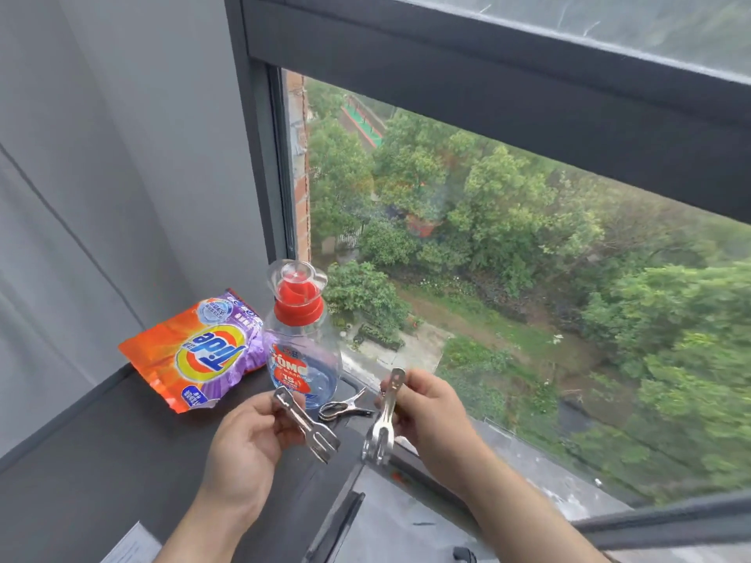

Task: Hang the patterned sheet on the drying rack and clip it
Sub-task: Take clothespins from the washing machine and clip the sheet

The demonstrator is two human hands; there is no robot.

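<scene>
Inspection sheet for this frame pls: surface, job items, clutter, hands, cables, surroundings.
Surface: dark grey windowsill.
Job's things: left clip and right clip held; spare clip lies on the sill by the OMO bottle; sheet, rack not in view.
Clutter: Tide bag lying flat; OMO bottle upright.
Hands: left hand grips its clip; right hand pinches its clip.
Cables: nothing seen.
Surroundings: grey wall; window onto trees.

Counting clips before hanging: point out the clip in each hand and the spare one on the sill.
left clip (305, 425): head view, middle of its shaft.
right clip (383, 430): head view, lower shaft.
spare clip (345, 406): head view, its middle.
</scene>
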